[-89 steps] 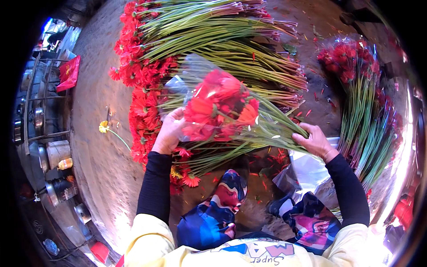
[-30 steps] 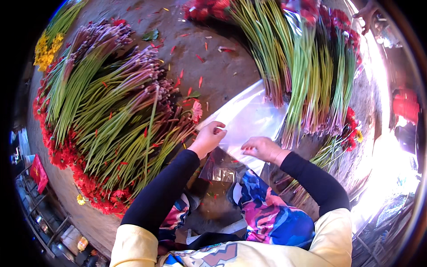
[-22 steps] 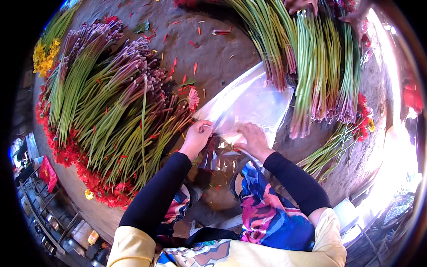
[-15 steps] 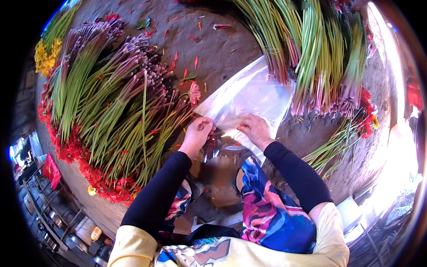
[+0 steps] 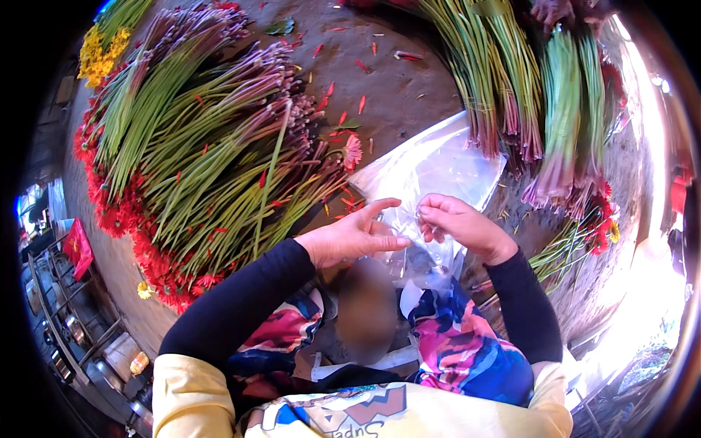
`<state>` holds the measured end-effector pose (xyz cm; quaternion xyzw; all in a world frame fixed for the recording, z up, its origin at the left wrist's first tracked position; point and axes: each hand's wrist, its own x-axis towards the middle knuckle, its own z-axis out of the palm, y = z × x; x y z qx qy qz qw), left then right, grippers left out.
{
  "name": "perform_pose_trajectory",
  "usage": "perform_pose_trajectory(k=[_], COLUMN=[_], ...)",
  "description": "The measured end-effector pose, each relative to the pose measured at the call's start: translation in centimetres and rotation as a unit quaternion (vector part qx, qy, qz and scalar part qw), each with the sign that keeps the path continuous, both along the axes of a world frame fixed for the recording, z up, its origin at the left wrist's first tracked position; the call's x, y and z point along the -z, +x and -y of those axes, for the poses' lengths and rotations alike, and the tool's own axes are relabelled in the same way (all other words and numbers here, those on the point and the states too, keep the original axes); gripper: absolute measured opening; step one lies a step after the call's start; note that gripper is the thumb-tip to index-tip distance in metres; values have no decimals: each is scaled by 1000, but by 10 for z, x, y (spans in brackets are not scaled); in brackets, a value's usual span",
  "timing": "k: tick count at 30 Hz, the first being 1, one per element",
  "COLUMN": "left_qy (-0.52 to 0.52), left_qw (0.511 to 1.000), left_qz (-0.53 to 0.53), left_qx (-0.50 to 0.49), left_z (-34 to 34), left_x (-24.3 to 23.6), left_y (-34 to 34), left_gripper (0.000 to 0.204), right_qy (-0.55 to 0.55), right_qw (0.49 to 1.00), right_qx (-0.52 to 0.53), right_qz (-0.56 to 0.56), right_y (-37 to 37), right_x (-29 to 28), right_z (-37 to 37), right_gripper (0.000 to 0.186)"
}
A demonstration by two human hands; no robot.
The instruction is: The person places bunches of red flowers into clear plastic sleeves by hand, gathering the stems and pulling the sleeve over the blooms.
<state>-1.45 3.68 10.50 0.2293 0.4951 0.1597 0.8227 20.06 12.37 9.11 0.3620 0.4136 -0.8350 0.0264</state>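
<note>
My left hand [image 5: 354,235] is spread, thumb and forefinger apart, with nothing between them. Just right of it, my right hand [image 5: 461,225] has its fingers curled into a pinch; whatever sits between the fingertips is too small to make out. Under and beyond both hands lies a clear plastic sheet or sleeve [image 5: 438,169], its near part crumpled by my knees. Left of it spreads a big pile of red gerbera-like flowers, green stems [image 5: 212,153] toward me and the middle, red heads [image 5: 109,212] along the outer left edge.
More bundled stems [image 5: 475,73] lie at the far right, where another person's hand [image 5: 553,12] is over one bundle [image 5: 562,109]. Loose flowers [image 5: 566,252] lie below them. Yellow flowers [image 5: 102,55] are at the far left. Red petals [image 5: 362,104] dot the ground. A metal rack [image 5: 69,314] stands lower left.
My left hand has let go its pinch at the plastic and spread its fingers. My right hand has moved right, still pinched. At the far right, another person's hand has come over a stem bundle.
</note>
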Motion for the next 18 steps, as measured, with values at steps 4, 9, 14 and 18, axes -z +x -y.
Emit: perform_pose_trajectory(k=[4, 9, 14, 18], left_qy=[79, 217, 376, 309], left_qw=[996, 969, 711, 789], left_qz=[-6, -102, -587, -511], left_qx=[-31, -66, -95, -144], left_z=[19, 34, 100, 154], left_x=[-21, -36, 31, 78], left_y=[-10, -49, -118, -120], left_gripper=[68, 45, 61, 40], right_qy=[13, 357, 477, 463], right_qw=[996, 928, 860, 853], right_qx=[-48, -103, -167, -235], right_qz=[-76, 34, 69, 56], right_y=[-27, -79, -116, -154], right_x=[-73, -94, -101, -74], right_z=[-15, -23, -13, 19], right_gripper=[17, 21, 19, 19])
